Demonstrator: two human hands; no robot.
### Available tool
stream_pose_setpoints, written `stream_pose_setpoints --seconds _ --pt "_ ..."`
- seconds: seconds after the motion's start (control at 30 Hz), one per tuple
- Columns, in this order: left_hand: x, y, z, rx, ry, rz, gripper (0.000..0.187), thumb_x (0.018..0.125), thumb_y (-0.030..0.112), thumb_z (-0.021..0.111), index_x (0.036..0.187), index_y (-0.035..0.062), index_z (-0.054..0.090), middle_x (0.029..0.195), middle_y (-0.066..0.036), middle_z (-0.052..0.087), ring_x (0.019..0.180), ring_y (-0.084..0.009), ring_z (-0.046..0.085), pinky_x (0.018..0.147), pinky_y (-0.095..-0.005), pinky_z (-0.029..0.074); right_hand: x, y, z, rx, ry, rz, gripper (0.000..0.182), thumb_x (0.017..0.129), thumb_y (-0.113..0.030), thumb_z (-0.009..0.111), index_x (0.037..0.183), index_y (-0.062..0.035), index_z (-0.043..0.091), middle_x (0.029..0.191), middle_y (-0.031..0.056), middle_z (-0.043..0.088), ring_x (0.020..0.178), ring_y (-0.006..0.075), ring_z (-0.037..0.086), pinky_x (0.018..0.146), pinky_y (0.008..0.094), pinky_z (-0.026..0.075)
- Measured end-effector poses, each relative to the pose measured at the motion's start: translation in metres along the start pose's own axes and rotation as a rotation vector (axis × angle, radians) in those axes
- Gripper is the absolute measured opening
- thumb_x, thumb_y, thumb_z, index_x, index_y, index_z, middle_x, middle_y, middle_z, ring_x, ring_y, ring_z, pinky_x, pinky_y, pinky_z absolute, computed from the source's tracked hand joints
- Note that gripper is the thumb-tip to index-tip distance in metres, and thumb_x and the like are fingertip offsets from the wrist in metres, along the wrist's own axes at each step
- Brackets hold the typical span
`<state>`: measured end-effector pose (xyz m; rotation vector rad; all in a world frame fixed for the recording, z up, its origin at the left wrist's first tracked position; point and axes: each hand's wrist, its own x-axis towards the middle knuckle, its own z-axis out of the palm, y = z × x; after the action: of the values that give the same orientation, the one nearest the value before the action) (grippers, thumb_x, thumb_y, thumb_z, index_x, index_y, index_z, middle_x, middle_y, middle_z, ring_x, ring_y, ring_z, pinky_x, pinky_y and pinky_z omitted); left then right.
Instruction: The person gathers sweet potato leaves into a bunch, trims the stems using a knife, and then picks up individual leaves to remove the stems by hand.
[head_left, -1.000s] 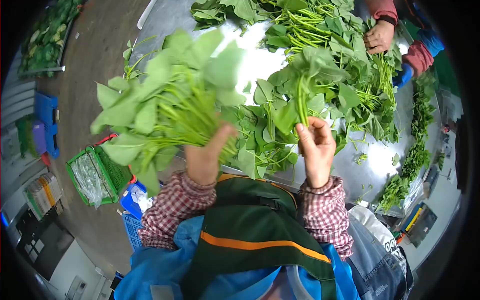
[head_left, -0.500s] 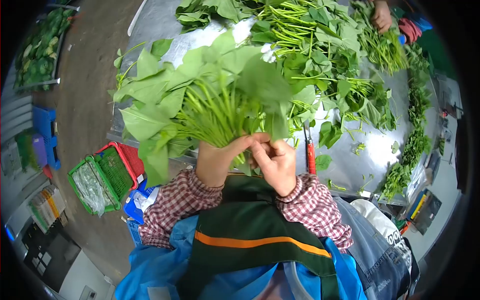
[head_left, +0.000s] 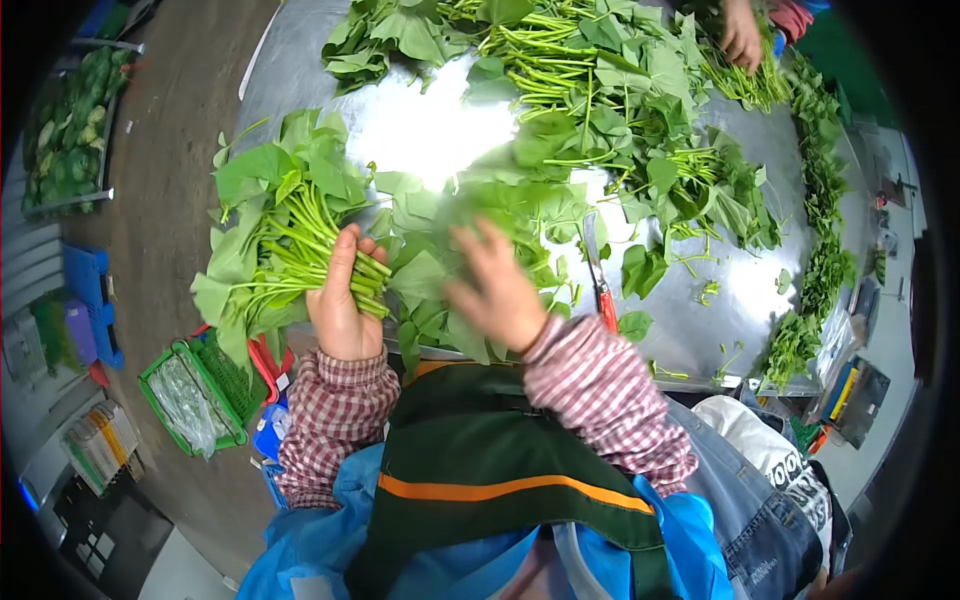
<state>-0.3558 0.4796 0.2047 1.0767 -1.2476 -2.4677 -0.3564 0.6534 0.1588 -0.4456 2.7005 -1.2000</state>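
Note:
A bunch of leafy green stems [head_left: 300, 235] is gripped in my left hand [head_left: 347, 300], cut ends pointing right and leaves fanning to the left. My right hand [head_left: 495, 285], smeared by motion, has its fingers apart over loose leaves [head_left: 425, 285] near the table's front edge. No object shows between those fingers. Right of it lies a red-handled knife [head_left: 604, 300], its blade pointing away. A large heap of leafy stems [head_left: 560, 75] spreads over the back of the metal table [head_left: 740, 325].
A person's hand [head_left: 741, 40] touches greens at the back right. A long row of greens [head_left: 822, 200] runs down the right side. Green [head_left: 200, 390] and red baskets are on the floor at the left. A dark crate of green produce [head_left: 75, 130] stands farther back.
My hands have moved apart. The bunch went left in my left hand, while my right hand let go and opened over the loose leaves. The view has shifted slightly.

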Motion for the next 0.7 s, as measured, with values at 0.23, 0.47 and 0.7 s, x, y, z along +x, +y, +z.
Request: stream_pose_setpoints --seconds 0.23,0.47,0.7 --pt "0.004 0.011 -0.028 -0.016 -0.092 0.006 0.029 0.083 0.001 0.055 0.110 0.0023 0.047 0.105 -0.010 0.054 0.086 -0.0167 0.056 0.077 -0.0323 0.050 -0.027 0.041 -0.046 0.412 0.192 0.525 0.017 0.088 -0.013 0.050 0.096 -0.0019 0.060 0.079 0.0056 0.063 0.072 0.0098 0.056 0.064 0.0241 0.046" --pt "-0.010 -0.002 -0.006 0.026 -0.137 -0.034 0.027 0.083 0.004 0.055 0.109 0.0007 0.048 0.100 -0.009 0.058 0.084 -0.0154 0.056 0.071 -0.0305 0.050 -0.007 0.045 -0.003 -0.190 -0.152 0.421 0.031 0.078 -0.030 0.061 0.093 -0.0030 0.059 0.085 0.0110 0.060 0.079 0.0289 0.058 0.068 0.0381 0.045" --pt "-0.018 -0.001 -0.003 0.328 -0.313 0.153 0.015 0.085 0.006 0.053 0.098 -0.0010 0.054 0.088 -0.007 0.058 0.073 -0.0147 0.056 0.067 -0.0292 0.048 -0.003 0.032 -0.049 -0.052 0.079 0.233 0.061 0.079 -0.017 0.063 0.128 0.0013 0.031 0.117 0.0184 0.044 0.099 0.0232 0.049 0.078 0.0330 0.043"
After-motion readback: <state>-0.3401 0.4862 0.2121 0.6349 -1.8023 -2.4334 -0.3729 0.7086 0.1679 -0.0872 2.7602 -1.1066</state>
